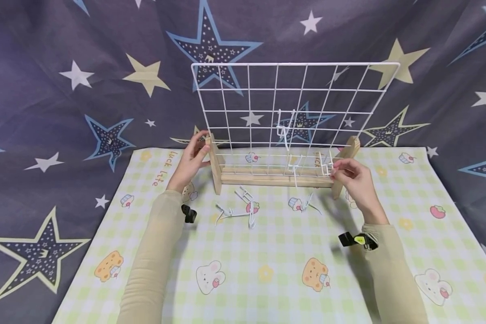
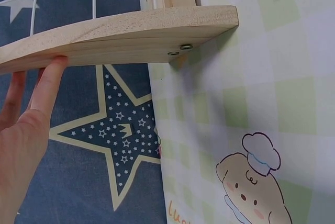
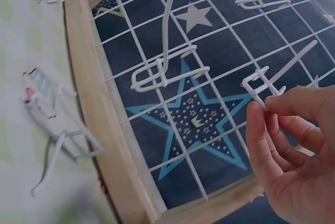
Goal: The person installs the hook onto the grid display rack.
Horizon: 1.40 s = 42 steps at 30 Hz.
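right grip (image 3: 299, 143) pinches a hook (image 3: 258, 83), fingertips nearly meeting
hook lies just left of it, at the grid (image 1: 249, 110), prong (image 3: 301, 55) slanting away; left grip (image 1: 189, 163), fingers fairly straight, touches the left post (image 1: 215, 165).

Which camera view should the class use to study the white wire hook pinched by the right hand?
The right wrist view: the white wire hook appears close up, its straight prong clear, with the right hand pinching it. The head view shows it smaller; the left wrist view doesn't show it.
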Each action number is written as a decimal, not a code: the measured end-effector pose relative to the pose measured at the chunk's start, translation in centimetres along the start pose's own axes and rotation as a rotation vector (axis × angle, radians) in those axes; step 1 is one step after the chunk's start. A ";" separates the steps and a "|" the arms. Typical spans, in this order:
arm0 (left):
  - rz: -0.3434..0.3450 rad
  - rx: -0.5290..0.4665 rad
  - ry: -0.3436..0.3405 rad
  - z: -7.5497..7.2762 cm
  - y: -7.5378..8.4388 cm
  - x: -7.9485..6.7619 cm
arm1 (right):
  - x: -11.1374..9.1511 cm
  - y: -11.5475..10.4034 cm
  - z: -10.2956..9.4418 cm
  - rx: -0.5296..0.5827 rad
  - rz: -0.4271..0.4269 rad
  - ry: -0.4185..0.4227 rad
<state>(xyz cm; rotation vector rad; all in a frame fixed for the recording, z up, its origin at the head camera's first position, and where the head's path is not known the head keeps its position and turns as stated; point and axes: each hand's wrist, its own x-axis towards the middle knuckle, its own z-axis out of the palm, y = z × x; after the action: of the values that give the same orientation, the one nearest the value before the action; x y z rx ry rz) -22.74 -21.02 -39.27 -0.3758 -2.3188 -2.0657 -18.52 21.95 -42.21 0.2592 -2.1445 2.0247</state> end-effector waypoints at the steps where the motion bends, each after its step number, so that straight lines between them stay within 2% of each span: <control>1: -0.001 0.000 0.000 0.0 0.0 0.0 | 0.1 -0.1 0.1 0.004 -0.004 0.000; 14: 0.005 0.002 0.000 -0.1 -0.1 0.0 | 1.1 -1.1 0.7 0.015 -0.035 0.012; 34: 0.003 -0.009 -0.010 -0.1 -0.2 0.0 | 2.4 -1.3 1.5 0.101 -0.068 0.042; 42: 0.009 -0.024 -0.008 -0.1 -0.2 0.0 | 2.7 -1.1 1.8 0.144 -0.054 0.066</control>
<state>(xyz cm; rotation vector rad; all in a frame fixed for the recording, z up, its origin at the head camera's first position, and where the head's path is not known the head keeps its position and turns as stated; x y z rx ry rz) -22.79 -21.14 -39.42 -0.3951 -2.2943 -2.0940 -20.89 20.09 -40.59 0.2627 -1.9353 2.1290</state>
